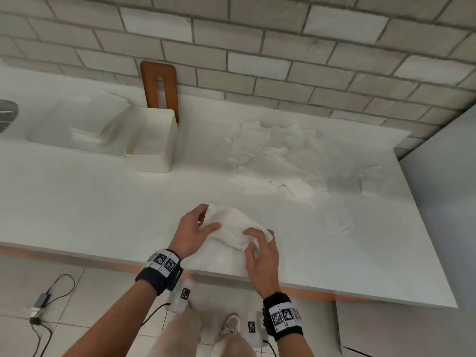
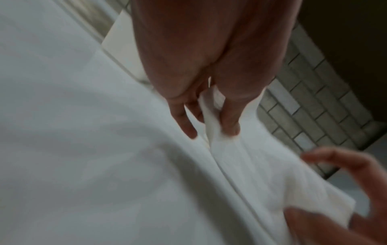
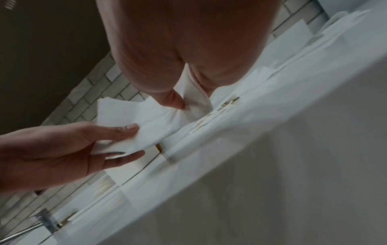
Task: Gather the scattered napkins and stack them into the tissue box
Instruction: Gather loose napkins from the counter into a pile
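The left hand (image 1: 193,231) pinches one end of a white napkin (image 1: 233,229): its thumb lies on top of the sheet and its fingers curl under the far edge, and the left wrist view shows the fingertips (image 2: 230,126) pressed into a fold of the paper. The right hand (image 1: 261,256) holds the other end of the same napkin, thumb and first finger closed on its near right corner, while the other fingers are spread loosely above it; in the right wrist view a fingertip (image 3: 176,102) digs into the bunched paper. The napkin is crumpled and stretched between the two hands, just above the near edge of the white counter (image 1: 103,202). Beyond the right fingers, toward the wall, a loose heap of scattered napkins (image 1: 278,161) lies flat on the counter, some overlapping, with a few single sheets trailing off to the right of it. Well away from the left fingers, up and to the left, stands the open white tissue box (image 1: 152,143), with its wooden lid (image 1: 161,88) propped upright behind it against the tiled wall (image 1: 257,47). Just left of the box a shallow white tray (image 1: 77,130) holds some folded white paper. Both wrists wear dark bands with black-and-white marker tags.
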Action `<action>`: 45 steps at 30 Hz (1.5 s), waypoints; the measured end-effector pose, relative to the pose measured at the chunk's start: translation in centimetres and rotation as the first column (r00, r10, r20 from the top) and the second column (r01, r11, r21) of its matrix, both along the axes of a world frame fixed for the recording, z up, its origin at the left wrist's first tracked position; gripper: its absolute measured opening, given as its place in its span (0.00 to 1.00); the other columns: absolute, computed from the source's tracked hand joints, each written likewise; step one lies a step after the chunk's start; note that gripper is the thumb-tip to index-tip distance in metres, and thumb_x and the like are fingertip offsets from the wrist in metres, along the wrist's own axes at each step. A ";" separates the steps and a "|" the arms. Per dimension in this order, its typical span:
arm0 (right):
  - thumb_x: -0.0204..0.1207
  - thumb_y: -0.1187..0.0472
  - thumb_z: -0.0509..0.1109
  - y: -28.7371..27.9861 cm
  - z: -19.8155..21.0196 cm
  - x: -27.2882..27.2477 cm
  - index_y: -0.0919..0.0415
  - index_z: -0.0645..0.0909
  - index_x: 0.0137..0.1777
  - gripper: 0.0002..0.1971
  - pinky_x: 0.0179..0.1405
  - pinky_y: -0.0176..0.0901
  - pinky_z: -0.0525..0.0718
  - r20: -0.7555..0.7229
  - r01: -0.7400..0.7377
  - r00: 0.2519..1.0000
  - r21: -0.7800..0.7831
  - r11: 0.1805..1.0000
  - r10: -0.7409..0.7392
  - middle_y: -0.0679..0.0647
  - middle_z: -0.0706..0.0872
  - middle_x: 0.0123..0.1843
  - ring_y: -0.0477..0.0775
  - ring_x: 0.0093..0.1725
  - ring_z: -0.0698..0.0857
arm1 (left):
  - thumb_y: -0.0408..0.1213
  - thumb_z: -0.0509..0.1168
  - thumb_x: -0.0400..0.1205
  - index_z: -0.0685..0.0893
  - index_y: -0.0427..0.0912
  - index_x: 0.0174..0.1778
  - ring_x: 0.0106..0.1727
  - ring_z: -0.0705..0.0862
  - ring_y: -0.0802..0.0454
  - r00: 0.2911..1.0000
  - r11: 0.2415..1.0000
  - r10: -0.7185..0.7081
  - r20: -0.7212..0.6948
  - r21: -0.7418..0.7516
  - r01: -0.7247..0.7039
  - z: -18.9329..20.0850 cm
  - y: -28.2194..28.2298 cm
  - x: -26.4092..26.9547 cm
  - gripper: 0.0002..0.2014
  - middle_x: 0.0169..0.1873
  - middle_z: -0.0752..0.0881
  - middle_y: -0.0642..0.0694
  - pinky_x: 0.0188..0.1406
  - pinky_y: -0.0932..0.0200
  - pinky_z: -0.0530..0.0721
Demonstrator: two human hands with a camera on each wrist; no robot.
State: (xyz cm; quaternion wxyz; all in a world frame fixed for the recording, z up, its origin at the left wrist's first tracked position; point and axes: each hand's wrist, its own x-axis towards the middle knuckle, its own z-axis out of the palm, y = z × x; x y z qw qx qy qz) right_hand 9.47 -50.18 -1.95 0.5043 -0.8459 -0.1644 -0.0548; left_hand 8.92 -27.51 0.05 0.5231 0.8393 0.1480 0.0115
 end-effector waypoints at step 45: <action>0.79 0.67 0.74 11.9 4.3 19.5 0.50 0.86 0.69 0.20 0.62 0.54 0.90 -0.243 0.021 0.959 -0.458 0.889 -0.148 0.50 0.90 0.64 0.55 0.60 0.90 | 0.41 0.70 0.88 0.78 0.47 0.78 0.74 0.80 0.41 0.979 0.758 -0.195 -0.055 0.625 0.186 7.7 21.9 18.4 0.21 0.73 0.81 0.44 0.70 0.40 0.83</action>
